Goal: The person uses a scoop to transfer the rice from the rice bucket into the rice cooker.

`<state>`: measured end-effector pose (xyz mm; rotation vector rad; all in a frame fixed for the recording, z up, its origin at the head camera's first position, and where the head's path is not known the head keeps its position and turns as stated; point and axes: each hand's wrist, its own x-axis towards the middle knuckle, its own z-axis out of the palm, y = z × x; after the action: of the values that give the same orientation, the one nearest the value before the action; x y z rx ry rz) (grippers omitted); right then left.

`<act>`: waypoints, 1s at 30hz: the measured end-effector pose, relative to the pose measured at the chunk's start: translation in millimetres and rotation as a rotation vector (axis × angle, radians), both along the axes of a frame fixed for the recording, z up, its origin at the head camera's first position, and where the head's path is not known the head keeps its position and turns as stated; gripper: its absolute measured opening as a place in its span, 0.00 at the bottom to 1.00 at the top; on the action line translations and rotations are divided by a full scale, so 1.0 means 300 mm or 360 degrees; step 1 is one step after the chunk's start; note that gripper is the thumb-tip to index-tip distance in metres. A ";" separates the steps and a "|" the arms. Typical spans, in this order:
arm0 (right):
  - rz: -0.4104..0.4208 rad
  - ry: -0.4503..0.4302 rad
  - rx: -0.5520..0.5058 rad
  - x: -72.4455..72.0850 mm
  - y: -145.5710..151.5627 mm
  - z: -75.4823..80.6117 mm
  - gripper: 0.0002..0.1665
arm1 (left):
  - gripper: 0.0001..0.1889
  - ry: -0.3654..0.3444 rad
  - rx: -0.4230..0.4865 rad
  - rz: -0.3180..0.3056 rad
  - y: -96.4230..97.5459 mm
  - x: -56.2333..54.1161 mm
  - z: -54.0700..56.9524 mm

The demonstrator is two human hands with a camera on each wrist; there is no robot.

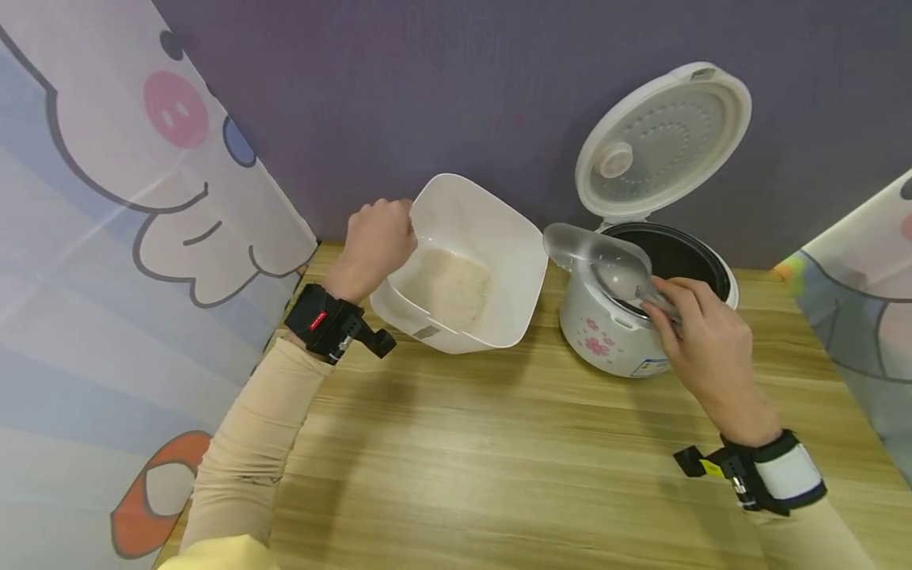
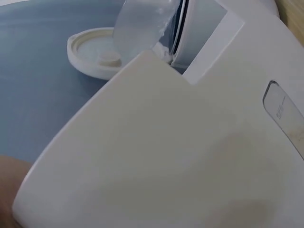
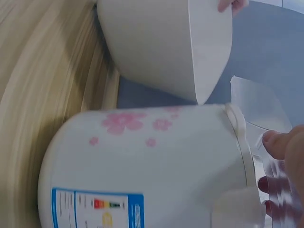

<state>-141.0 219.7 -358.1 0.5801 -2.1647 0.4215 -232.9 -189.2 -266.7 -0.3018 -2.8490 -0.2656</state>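
Sleeves: cream fabric on the left arm (image 1: 245,443), with a yellow patch (image 1: 221,554) at the bottom edge; a black strap (image 1: 324,321) rings that wrist, and another strap (image 1: 787,475) the right one.
Scoop direction: the clear scoop (image 1: 606,265) has its long axis slanting from the right hand (image 1: 708,348), at lower right, to upper left; its wide end points toward the white tub (image 1: 492,229).
Scoop place: over the near left rim of the rice cooker (image 1: 613,360), the wide end reaching past it; whether it touches the rim or the tub's corner, I cannot tell.
Right fingers: pinching the scoop's handle (image 1: 666,303), the thumb (image 3: 275,145) on one side and fingertips on the other, seen through the clear plastic; the scoop's body lies beyond the fingertips.
Left fingers: the left hand (image 1: 381,241) grips the tub's far left rim, fingertips showing inside the wall in the right wrist view.
Rice: a pale layer (image 1: 456,293) over the tub's bottom.
Cooker edges: round rim about a dark pot (image 1: 663,249); the lid (image 1: 663,146) stands raised behind it, near the purple wall (image 1: 463,103).
Room: only a narrow gap between tub and cooker; wood tabletop (image 1: 484,443) stretches wide in front of both, between the forearms, with a slimmer strip right of the cooker.
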 end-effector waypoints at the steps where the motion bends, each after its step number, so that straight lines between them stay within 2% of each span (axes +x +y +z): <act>1: 0.0010 0.0009 0.0004 -0.001 -0.008 -0.001 0.31 | 0.10 -0.0001 -0.0006 -0.0001 0.006 0.001 0.001; 8: 0.0037 0.0084 0.0091 -0.001 -0.055 -0.003 0.26 | 0.11 -0.0024 -0.0027 0.0000 0.034 0.014 0.010; 16: 0.0103 0.0103 0.0216 -0.006 -0.104 0.021 0.19 | 0.10 0.0051 -0.0089 0.0004 0.047 0.029 0.001; 23: 0.0230 0.0075 0.0272 -0.026 -0.170 0.021 0.22 | 0.11 0.0086 -0.0126 0.0014 0.064 0.040 -0.002; 30: 0.0202 0.0064 0.0430 -0.064 -0.247 0.010 0.23 | 0.12 0.0157 -0.0133 -0.0022 0.082 0.047 -0.007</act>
<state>-160.3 145.7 -354.9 0.8719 -2.1686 0.1824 -218.7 -164.8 -268.8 -0.3419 -2.7662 -0.1307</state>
